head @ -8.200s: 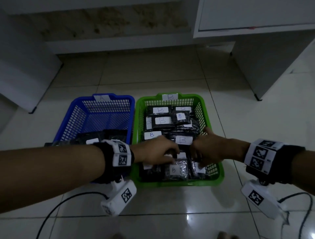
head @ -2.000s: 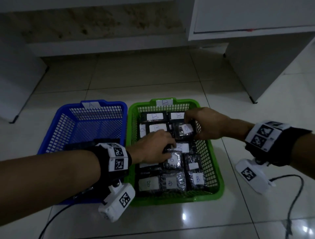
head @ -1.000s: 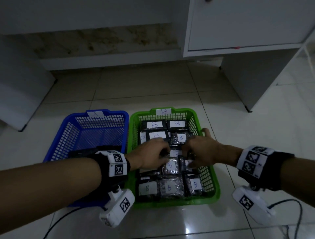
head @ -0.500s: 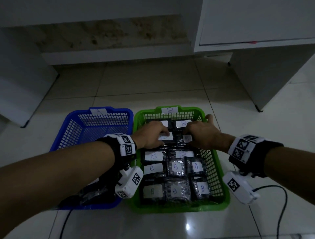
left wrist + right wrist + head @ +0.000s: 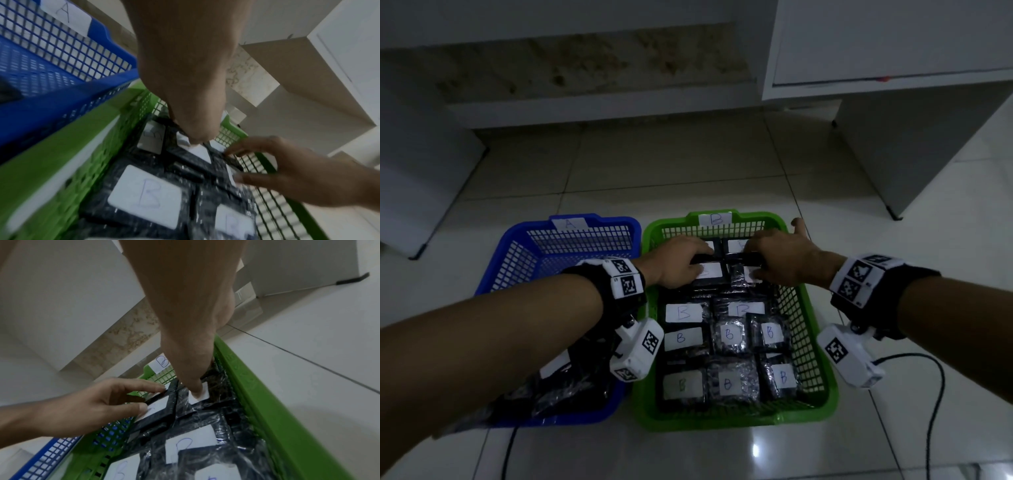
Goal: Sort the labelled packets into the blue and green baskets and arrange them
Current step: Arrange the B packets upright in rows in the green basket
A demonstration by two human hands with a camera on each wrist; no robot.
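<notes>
The green basket (image 5: 739, 419), tagged B, holds several black wrapped packets (image 5: 683, 313) with white B labels, laid in rows. Left of it stands the blue basket (image 5: 616, 220), tagged A, with dark packets (image 5: 565, 387) at its near end, partly hidden by my left arm. Both hands are at the far end of the green basket. My left hand (image 5: 698, 262) rests its straight fingers and thumb on a far-row packet (image 5: 158, 404). My right hand (image 5: 755, 260) touches the neighbouring packet (image 5: 202, 391) with spread fingertips. Neither packet is lifted.
The baskets sit side by side on a glossy tiled floor. A white cabinet (image 5: 893, 137) stands at the back right and another white unit (image 5: 421, 171) at the left. Black cables (image 5: 931, 394) trail on the floor by each wrist.
Both hands have moved from the middle rows of the green basket to its far end. The packets in the near rows lie still.
</notes>
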